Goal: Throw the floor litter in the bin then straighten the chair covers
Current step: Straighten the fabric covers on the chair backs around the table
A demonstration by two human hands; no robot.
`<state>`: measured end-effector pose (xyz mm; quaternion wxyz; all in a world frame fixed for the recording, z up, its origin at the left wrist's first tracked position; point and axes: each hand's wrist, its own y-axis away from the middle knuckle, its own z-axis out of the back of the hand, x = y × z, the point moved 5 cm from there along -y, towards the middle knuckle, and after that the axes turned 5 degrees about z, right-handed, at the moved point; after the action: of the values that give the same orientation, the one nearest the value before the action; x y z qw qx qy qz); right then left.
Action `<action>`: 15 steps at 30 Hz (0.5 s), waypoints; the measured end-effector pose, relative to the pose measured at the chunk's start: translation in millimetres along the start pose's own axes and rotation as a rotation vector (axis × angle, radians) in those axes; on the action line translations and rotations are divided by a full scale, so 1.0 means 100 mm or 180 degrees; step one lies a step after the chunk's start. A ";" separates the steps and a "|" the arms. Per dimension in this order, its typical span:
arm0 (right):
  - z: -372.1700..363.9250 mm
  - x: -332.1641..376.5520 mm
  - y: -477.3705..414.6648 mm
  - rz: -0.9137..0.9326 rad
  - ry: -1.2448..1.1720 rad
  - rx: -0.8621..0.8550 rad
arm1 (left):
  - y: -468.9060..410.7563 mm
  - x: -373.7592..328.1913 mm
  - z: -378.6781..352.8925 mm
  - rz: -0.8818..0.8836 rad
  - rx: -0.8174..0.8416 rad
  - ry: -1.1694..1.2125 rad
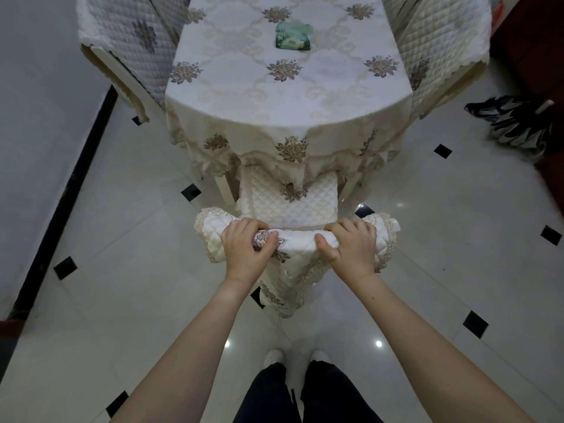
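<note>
1. Directly below the camera, a person stands at a chair pushed under a table, both bare arms reaching into the lower centre of the frame.
2. Their left hand [247, 249] and right hand [351, 245] each grip the top of the chair back, fingers curled over and thumbs underneath, clamped on the cream quilted satin chair cover with lace trim [297, 254].
3. That cover looks bunched between the hands, its lace-edged flap hanging crookedly toward the white glossy tiled floor [122, 209].
4. No litter shows on the visible tiles, so the step in hand is probably the second one: straightening covers.
5. Next, the cover likely needs pulling down and smoothing evenly over the chair back.
6. Two more quilted covers [128, 41] drape chairs at the upper left and upper right; they seem rumpled, though blur makes this uncertain.
7. A cream floral embroidered tablecloth [287, 96] fills the upper centre, with a green tissue packet [293, 36] on it.
8. Dark shoes [515, 123] lie at the right edge.
</note>
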<state>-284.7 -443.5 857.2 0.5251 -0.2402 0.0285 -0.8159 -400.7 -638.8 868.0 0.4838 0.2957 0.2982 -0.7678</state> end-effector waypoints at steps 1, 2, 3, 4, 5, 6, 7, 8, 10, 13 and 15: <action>0.00 0.00 -0.01 0.0001 0.0001 -0.0011 | -0.02 0.00 0.00 -0.0006 0.0007 0.0001; 0.00 0.01 -0.03 0.0003 0.0006 -0.0028 | -0.04 0.01 0.00 -0.0009 0.0012 0.0002; -0.01 0.02 -0.04 0.0008 0.0012 -0.0044 | -0.05 0.02 0.00 -0.0008 0.0018 0.0001; -0.01 0.02 -0.05 0.0012 0.0015 -0.0054 | -0.07 0.02 0.00 -0.0005 0.0023 -0.0002; -0.01 0.03 -0.06 0.0015 0.0017 -0.0057 | -0.08 0.03 0.01 -0.0002 0.0021 -0.0007; -0.02 0.03 -0.07 0.0019 0.0024 -0.0065 | -0.10 0.04 0.01 -0.0001 0.0019 -0.0013; -0.02 0.04 -0.08 0.0022 0.0031 -0.0076 | -0.11 0.04 0.01 -0.0005 0.0021 -0.0016; -0.03 0.03 -0.09 0.0023 0.0034 -0.0091 | -0.13 0.04 0.01 -0.0010 0.0027 -0.0014; -0.04 0.03 -0.11 0.0013 0.0028 -0.0093 | -0.15 0.04 0.01 -0.0012 0.0044 0.0005; -0.07 0.03 -0.15 0.0002 0.0034 -0.0066 | -0.19 0.05 0.01 -0.0012 0.0043 0.0021; -0.08 0.03 -0.18 0.0002 0.0028 -0.0073 | -0.23 0.06 0.01 -0.0006 0.0058 0.0007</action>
<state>-304.3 -439.8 856.4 0.5225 -0.2426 0.0402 -0.8164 -423.8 -634.5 867.8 0.4800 0.3007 0.2920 -0.7707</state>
